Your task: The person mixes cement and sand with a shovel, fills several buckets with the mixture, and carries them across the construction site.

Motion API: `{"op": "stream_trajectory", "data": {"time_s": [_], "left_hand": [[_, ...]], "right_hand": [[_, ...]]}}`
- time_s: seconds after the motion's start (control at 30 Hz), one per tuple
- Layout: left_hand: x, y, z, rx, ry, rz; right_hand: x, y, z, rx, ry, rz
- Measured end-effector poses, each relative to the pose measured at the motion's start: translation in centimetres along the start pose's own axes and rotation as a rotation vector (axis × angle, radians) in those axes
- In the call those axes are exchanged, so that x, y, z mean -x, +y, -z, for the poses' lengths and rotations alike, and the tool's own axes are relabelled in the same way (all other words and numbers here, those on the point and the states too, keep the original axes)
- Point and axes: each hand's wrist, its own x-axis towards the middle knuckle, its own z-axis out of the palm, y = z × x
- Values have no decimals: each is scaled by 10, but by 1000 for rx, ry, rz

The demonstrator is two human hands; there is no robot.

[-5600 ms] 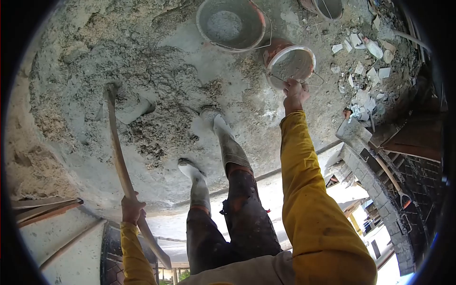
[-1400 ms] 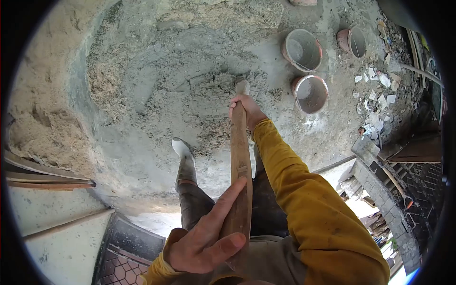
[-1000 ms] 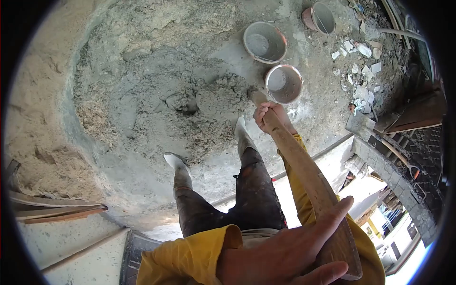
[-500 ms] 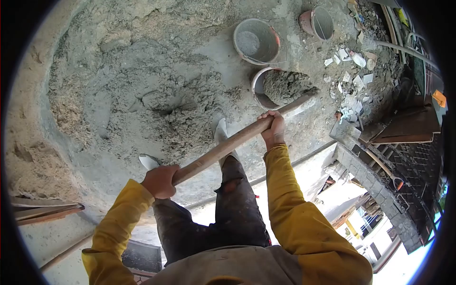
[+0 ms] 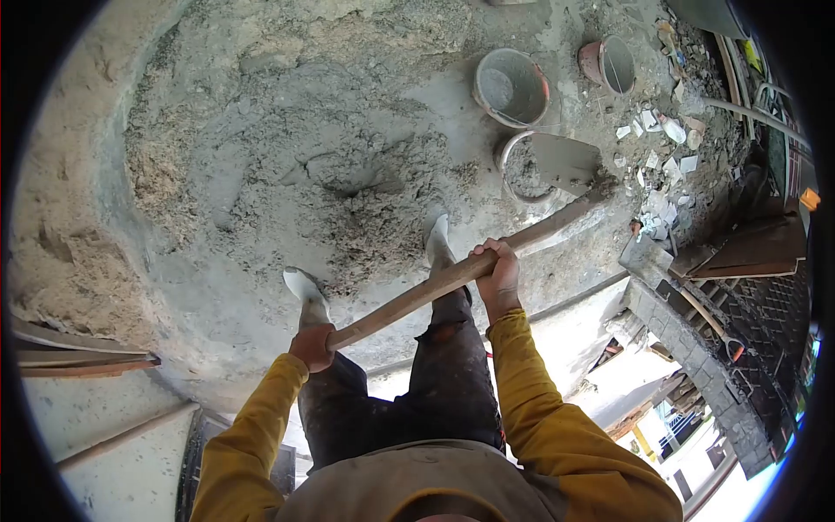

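My left hand point(image 5: 312, 347) is wrapped round the lower end of the hoe's wooden handle point(image 5: 409, 298). Farther up the same handle, my right hand point(image 5: 497, 268) grips it too. The hoe's flat grey blade point(image 5: 565, 163) is tilted over the side of a bucket point(image 5: 506, 155), which has wet mortar point(image 5: 524, 167) inside; part of its rim is hidden by the blade. Some mortar clings where blade and handle meet. A larger heap of wet mortar point(image 5: 348, 187) spreads over the ground before my white boots point(image 5: 306, 284).
Behind the mortar bucket stands a second bucket point(image 5: 513, 83), with a reddish bucket point(image 5: 606, 65) to its right. Broken tile pieces point(image 5: 665, 165) litter the right side. A shovel point(image 5: 709, 313) lies near a block wall point(image 5: 687, 335). Boards point(image 5: 83, 357) lean at the left.
The mortar on the hoe's blade has dropped off into the bucket, leaving the blade mostly bare. My view has shifted, and both hands still hold the handle.
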Motion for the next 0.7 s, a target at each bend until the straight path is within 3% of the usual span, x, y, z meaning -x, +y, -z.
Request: {"op": "stream_trajectory", "data": {"time_s": [0.1,0.2,0.27,0.33,0.37,0.4,0.47,0.53,0.6,0.63,0.7], "left_hand": [[71,-13,3,165,-206,-1],[125,-18,19,368,-189,24],[151,1,54,501,-198,56],[170,20,81,788,-199,-1],[177,39,99,898,-207,-14],[182,60,115,1021,-214,-18],[182,85,126,1156,-272,-132],[170,128,147,1316,-430,-262],[146,163,144,1207,-397,-548],[136,182,141,1204,-411,-548],[119,223,136,1150,-468,-803]], "right_hand": [[7,43,-23,205,137,67],[-14,115,-53,392,214,77],[-29,154,-63,441,186,16],[-39,179,-76,804,112,-222],[-66,195,-56,758,-24,-282],[-64,186,-58,776,-36,-297],[-51,153,-71,433,-89,-496],[-47,112,-78,436,-145,-595],[-56,75,-68,280,-195,-695],[-59,59,-64,114,-251,-787],[-59,25,-51,-18,-224,-826]]}}
